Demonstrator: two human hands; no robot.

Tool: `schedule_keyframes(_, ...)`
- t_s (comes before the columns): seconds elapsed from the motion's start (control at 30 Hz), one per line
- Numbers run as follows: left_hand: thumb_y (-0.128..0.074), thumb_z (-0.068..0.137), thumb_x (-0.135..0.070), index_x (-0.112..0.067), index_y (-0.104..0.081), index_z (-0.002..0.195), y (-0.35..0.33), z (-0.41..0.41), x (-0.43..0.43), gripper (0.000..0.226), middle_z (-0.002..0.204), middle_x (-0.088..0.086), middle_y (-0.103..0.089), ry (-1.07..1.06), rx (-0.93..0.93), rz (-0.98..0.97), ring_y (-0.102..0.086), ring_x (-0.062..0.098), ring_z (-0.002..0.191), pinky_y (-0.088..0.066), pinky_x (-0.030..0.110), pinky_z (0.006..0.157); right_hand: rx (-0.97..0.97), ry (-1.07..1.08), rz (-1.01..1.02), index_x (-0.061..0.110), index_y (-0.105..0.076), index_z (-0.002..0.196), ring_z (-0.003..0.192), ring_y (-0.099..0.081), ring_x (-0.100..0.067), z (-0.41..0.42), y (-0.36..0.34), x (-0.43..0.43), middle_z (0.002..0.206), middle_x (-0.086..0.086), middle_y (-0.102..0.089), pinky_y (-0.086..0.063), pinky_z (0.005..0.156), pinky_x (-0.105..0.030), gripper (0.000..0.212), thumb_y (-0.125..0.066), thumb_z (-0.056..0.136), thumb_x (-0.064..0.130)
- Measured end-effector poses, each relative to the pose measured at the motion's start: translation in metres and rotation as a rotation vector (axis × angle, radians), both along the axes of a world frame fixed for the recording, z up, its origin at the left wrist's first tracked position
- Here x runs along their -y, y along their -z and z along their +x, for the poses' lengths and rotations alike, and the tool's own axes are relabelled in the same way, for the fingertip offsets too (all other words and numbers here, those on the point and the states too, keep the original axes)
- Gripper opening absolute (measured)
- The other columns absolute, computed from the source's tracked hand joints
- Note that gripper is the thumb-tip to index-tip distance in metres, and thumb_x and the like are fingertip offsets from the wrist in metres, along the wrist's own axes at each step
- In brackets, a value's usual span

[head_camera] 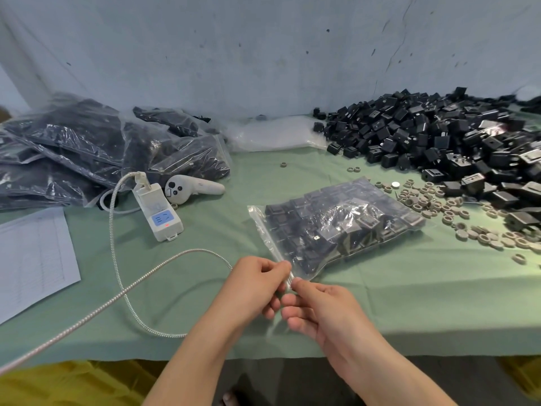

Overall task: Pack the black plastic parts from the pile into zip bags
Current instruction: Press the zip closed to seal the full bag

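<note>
The left hand (257,284) and the right hand (317,310) meet at the near end of the closure strip (268,238) of a clear plastic zip bag filled with black plastic parts (336,227). Both hands' fingers are curled, and each thumb and forefinger pinches the strip, left just beside right, with the fingertips almost touching. From the pinch the strip runs away from the fingers and to their left. The body of the bag lies flat on the green cloth-covered table (409,291), just beyond the fingers and to their right. Whether the strip is sealed along its length cannot be told. Farther out, beyond the bag and to the right of the fingers, is the large loose pile of small black box-shaped plastic parts (433,136). A scatter of small grey rings (439,205) lies between that pile and the bag. Well to the left of the fingers and far from them lies a heap of already filled clear bags of black parts (96,148). In front of that heap are a white hand-held controller (194,187) and a white power strip with a blue lit panel (158,213). A silver braided cable (117,288) loops from the power strip across the cloth to just left of the left wrist. A printed white paper sheet (32,259) lies at the far left. A flat stack of empty clear bags (272,134) lies straight beyond the fingers, against the pale wall (263,54).
</note>
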State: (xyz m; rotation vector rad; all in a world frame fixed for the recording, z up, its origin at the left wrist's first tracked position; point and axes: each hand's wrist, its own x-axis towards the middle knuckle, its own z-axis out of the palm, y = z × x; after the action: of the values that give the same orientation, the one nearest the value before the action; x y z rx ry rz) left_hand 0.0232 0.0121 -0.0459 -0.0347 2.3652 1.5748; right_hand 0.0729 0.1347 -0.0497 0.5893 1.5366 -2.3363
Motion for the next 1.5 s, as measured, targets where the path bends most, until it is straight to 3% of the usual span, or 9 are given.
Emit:
schedule_keyframes(0.43, -0.059, 0.096, -0.031, -0.014, -0.058, 0.058, 0.004, -0.002, 0.000, 0.042, 0.044, 0.000, -0.053, 0.014, 0.039, -0.015, -0.046, 0.014, 0.038, -0.042, 0.019, 0.043, -0.020, -0.010, 0.027, 0.001, -0.068, 0.074, 0.048, -0.060, -0.009, 0.003, -0.003, 0.002, 0.060, -0.006, -0.067, -0.051, 0.049, -0.017, 0.033, -0.052, 0.101, 0.010)
schedule_keyframes(0.73, -0.058, 0.097, -0.040, -0.018, -0.057, 0.054, 0.003, -0.001, 0.002, 0.048, 0.046, 0.004, -0.055, 0.016, 0.043, 0.055, -0.048, 0.016, 0.038, -0.043, 0.021, 0.043, -0.091, -0.071, 0.147, -0.001, -0.068, 0.083, 0.051, -0.064, -0.011, -0.001, -0.008, -0.004, 0.062, -0.008, -0.070, -0.052, 0.052, -0.018, 0.030, -0.051, 0.102, 0.013)
schedule_keyframes(0.97, -0.061, 0.096, -0.040, -0.017, -0.058, 0.056, 0.002, 0.000, 0.003, 0.046, 0.045, 0.003, -0.054, 0.017, 0.055, 0.094, -0.046, 0.013, 0.037, -0.043, 0.019, 0.042, -0.075, -0.106, 0.089, 0.000, -0.069, 0.081, 0.050, -0.062, -0.011, -0.001, -0.009, -0.007, 0.062, -0.008, -0.069, -0.053, 0.051, -0.020, 0.030, -0.052, 0.102, 0.013)
schedule_keyframes(1.27, -0.064, 0.094, -0.034, -0.018, -0.062, 0.058, 0.005, -0.002, 0.001, 0.040, 0.053, 0.001, -0.055, -0.006, 0.070, 0.118, -0.047, 0.011, 0.045, -0.043, 0.021, 0.045, -0.050, -0.101, 0.040, -0.002, -0.069, 0.081, 0.050, -0.062, -0.014, -0.003, -0.009, -0.008, 0.063, -0.011, -0.069, -0.055, 0.052, -0.021, 0.026, -0.051, 0.098, 0.006)
schedule_keyframes(1.5, -0.060, 0.096, -0.023, -0.015, -0.061, 0.065, 0.002, -0.004, -0.004, 0.032, 0.052, -0.005, -0.057, -0.005, 0.055, 0.112, -0.048, 0.007, 0.043, -0.043, 0.020, 0.044, -0.071, -0.085, 0.045, -0.002, -0.067, 0.082, 0.049, -0.060, -0.011, -0.008, -0.005, -0.005, 0.060, -0.007, -0.067, -0.053, 0.051, -0.018, 0.025, -0.055, 0.099, 0.012)
